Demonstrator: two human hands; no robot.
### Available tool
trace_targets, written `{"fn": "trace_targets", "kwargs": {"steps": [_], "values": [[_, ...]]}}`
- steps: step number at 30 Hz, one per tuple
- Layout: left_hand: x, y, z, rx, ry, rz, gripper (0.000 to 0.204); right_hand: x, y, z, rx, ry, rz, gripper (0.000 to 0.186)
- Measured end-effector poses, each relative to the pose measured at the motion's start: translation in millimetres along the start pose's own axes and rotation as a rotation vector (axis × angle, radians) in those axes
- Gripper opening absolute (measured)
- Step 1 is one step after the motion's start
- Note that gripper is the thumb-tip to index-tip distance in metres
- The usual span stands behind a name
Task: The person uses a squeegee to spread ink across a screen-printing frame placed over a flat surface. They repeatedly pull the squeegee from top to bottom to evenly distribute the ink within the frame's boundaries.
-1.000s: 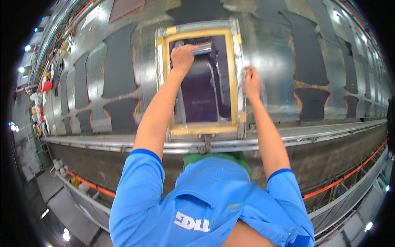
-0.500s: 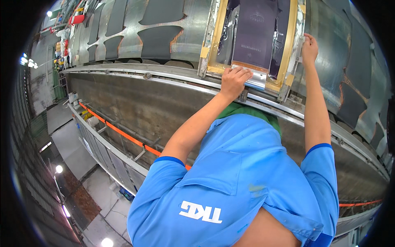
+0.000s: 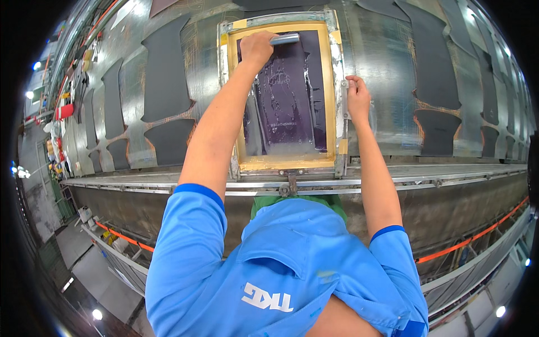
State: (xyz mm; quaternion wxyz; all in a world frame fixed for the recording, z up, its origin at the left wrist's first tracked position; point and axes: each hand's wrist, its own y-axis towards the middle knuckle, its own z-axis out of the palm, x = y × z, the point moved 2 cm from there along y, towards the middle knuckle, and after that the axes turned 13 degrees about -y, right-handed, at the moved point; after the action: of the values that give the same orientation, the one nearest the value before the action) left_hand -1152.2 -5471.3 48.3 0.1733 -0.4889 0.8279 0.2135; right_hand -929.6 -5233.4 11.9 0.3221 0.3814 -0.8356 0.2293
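Observation:
A screen-printing frame (image 3: 339,123) with yellow-taped inner edges lies on the long table before me. Its dark purple mesh (image 3: 289,101) carries wet, clear streaks of ink and faint lettering. My left hand (image 3: 257,49) is wrapped round a squeegee (image 3: 285,39) with a metal holder, at the far end of the mesh. The squeegee's blade edge is mostly hidden. At the frame's right side my right hand (image 3: 358,96) has its fingers bent together against the small metal fitting (image 3: 345,84) on the rim.
Dark grey cut sheet pieces (image 3: 438,73) lie along the shiny table surface (image 3: 376,62) on both sides of the frame. A metal rail (image 3: 382,185) runs along the table's near edge. An orange strip (image 3: 477,236) follows the railing behind me.
My left hand has carried the squeegee from the near end of the mesh to the far end. The view has shifted, so the frame sits more centrally; my right hand stays at its side.

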Motion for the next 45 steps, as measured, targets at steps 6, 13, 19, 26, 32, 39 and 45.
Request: {"fn": "trace_targets", "kwargs": {"steps": [6, 13, 19, 26, 32, 39, 45], "values": [[-34, -96, 10, 0.005, 0.084, 0.087, 0.028, -10, 11, 2, -0.008, 0.045, -0.004, 0.019], [-86, -298, -3, -0.039, 0.038, 0.111, 0.036, -17, 11, 11, 0.012, 0.080, 0.002, 0.022], [-71, -256, -12, -0.129, -0.060, 0.125, 0.033, -26, 21, 17, 0.003, 0.094, -0.017, 0.021], [4, -19, -22, 0.047, -0.136, 0.031, 0.026, -13, 7, 9, 0.010, 0.062, -0.061, 0.020], [-6, 13, -5, 0.106, 0.036, 0.019, 0.030, -5, -7, 0, -0.001, 0.051, -0.020, 0.021], [-42, -140, -2, 0.154, -0.020, 0.044, 0.033, -16, 13, 11, -0.021, 0.083, -0.054, 0.021], [-89, -314, -15, 0.047, -0.027, 0.084, 0.031, -16, 16, 10, 0.047, 0.138, -0.011, 0.021]]}}
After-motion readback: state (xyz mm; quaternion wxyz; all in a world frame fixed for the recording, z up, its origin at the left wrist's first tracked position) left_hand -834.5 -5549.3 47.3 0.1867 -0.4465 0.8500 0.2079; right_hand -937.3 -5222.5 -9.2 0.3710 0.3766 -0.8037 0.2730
